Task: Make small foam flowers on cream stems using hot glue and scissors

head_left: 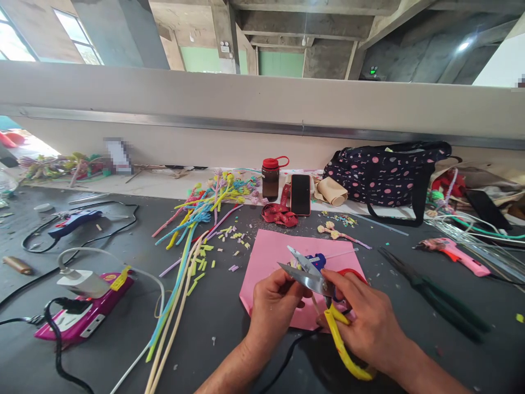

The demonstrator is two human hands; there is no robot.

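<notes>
Two bare hands: the left hand [274, 306] and the right hand [371, 314] are working near each other over the pink sheet [262, 262].
Right grip: the fingers are clamping on the scissors [315, 283], whose blades are standing apart and pointing across toward the left hand.
Left pinch: thumb and fingertips are pressing together right beside the lower blade; what they may be holding is hiding behind fingers and steel, so I cannot tell.
Step in hand: judging by the parted blades, a small, careful snip seems to be going on or being lined up.
Next move: it would be calling for a steady pinch, with fingertips keeping clear of the closing edges.
Blue tool: a blue tool [316, 260] is lying on the sheet just beyond the blades, partly covered.
Left of the sheet: long pale strips [176, 290] are running along the worktop [221, 328], and short cut bits [200, 265] are scattering beside them.
Right of the sheet: long-nosed pliers [430, 290] are lying with dark handles toward the near side; a pink glue gun [453, 254] is resting farther out.
Back edge: a red-capped bottle [270, 180], a phone [301, 195] and a patterned bag [381, 175] are standing before the pale partition [246, 98].
</notes>
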